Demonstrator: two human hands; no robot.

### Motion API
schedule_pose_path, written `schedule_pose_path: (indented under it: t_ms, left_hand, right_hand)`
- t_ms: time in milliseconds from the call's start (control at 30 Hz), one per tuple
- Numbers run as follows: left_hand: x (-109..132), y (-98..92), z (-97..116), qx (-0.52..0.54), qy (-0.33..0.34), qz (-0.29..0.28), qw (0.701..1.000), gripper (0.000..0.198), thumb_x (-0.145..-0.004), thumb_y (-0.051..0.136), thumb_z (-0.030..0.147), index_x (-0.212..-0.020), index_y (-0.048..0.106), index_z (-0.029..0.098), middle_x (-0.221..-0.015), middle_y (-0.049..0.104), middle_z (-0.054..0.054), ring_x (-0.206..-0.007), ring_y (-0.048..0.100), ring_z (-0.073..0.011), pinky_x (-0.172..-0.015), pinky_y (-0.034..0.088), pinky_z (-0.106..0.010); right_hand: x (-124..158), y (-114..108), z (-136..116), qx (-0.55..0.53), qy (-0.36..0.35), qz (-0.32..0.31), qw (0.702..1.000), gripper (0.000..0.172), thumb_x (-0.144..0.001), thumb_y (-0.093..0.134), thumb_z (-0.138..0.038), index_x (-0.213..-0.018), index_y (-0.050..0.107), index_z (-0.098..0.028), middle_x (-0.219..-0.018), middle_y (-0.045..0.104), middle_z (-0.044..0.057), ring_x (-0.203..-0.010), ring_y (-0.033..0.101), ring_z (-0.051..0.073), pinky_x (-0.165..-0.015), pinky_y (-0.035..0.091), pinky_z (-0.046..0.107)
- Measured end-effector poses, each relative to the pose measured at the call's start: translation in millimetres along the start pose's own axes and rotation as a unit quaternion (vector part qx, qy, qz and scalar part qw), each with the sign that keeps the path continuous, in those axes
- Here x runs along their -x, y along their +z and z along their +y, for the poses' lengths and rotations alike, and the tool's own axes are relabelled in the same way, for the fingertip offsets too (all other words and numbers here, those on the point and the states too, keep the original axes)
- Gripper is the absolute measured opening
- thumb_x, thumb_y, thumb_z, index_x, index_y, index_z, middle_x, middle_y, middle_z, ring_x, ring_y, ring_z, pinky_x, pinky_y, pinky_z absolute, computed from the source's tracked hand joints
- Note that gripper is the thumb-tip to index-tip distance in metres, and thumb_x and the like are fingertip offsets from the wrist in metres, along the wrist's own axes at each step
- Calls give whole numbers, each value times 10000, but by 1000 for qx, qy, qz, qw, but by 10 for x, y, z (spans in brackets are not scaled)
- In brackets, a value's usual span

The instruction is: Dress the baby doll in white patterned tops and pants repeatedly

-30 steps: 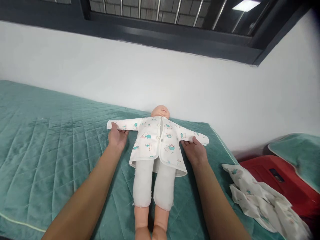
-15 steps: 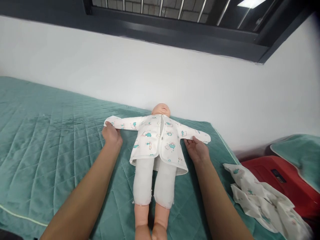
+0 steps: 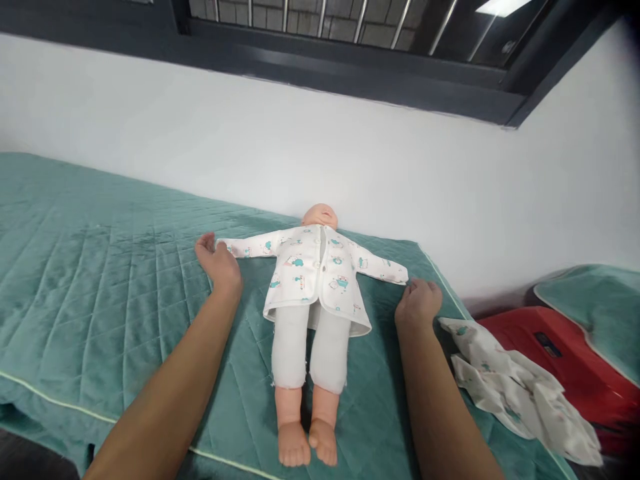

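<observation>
A baby doll (image 3: 320, 215) lies on its back on a green quilted cover (image 3: 150, 293), head toward the wall, bare feet toward me. It wears a white printed baby jacket (image 3: 295, 273), parted down the front below the neck, with both sleeves stretched out sideways. At the cuff of the left sleeve (image 3: 255, 247), my left hand (image 3: 219, 267) has its thumb against the edge and its fingers apart beyond it. My right hand (image 3: 419, 305) is curled closed at the cuff of the right sleeve (image 3: 383, 268), seemingly pinching its edge; the fingertips are partly hidden.
Crumpled white printed cloth (image 3: 520, 380) lies on the right, beside a red plastic object (image 3: 545, 340) partly under green fabric (image 3: 595, 300). A white wall (image 3: 260, 140) rises behind the doll, below a dark window frame (image 3: 320, 60).
My right hand has moved outward from under the sleeve to its cuff and curled closed. My left hand has shifted slightly outward, its fingers extending past the cuff. More of the doll's feet shows.
</observation>
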State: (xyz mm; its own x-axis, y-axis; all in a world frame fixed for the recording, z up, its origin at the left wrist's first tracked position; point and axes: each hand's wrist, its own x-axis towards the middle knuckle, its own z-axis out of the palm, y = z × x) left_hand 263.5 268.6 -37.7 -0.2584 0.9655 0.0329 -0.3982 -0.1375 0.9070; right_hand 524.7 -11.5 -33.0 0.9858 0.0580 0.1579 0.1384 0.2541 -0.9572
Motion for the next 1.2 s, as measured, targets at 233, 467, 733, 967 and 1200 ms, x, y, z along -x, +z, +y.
schedule_pose_path:
  t_ms: [233, 467, 733, 967, 1200]
  left_hand:
    - [563, -351, 254, -162, 177, -254, 937, 320, -874, 536, 205, -1186, 603, 225, -1275, 604, -80, -1248, 514, -241, -1147, 327, -418]
    - [1001, -826, 475, -214, 307, -502, 780, 357, -877, 542, 229, -1231, 591, 239, -1371, 565, -87, -1328, 450, -255, -1155, 320, -472]
    - [1043, -882, 482, -221, 302, -517, 770, 336, -919, 505, 228, -1245, 582, 246, -1353, 550, -94, -1318, 437, -246, -1143, 339, -477]
    - [1197, -656, 421, -254, 265, -498, 786, 424, -809, 628, 188, -1228, 592, 236, -1280, 501, -82, -1245, 440, -253, -1120, 350, -440]
    - [1201, -566, 364, -196, 213, -423, 859, 119, -899, 565, 289, -900, 651, 207, -1002, 605, -48, -1008, 546, -205, -953, 422, -360]
  right_hand:
    - [1066, 79, -211, 69, -130, -124, 981, 480, -840, 629, -253, -1311, 546, -212, -1427, 537, 87, -1337, 486, 203, -1153, 344, 421]
    - [1694, 43, -428, 214, -313, -288, 879, 405, -849, 570, -165, -1245, 576, -252, -1393, 532, 84, -1307, 480, 241, -1126, 353, 479]
    - [1639, 111, -372, 303, -375, -257, 838, 259, -867, 564, -192, -1106, 649, -245, -1103, 593, 85, -1067, 545, 254, -959, 452, 450]
    - [1614, 152, -359, 281, -324, -278, 859, 179, -884, 615, -267, -1056, 658, -238, -1057, 573, 68, -1022, 562, 228, -908, 461, 396]
    - [1519, 126, -308, 193, -212, -253, 924, 131, -896, 575, -309, -831, 622, -205, -819, 573, -4, -786, 530, 159, -745, 427, 294]
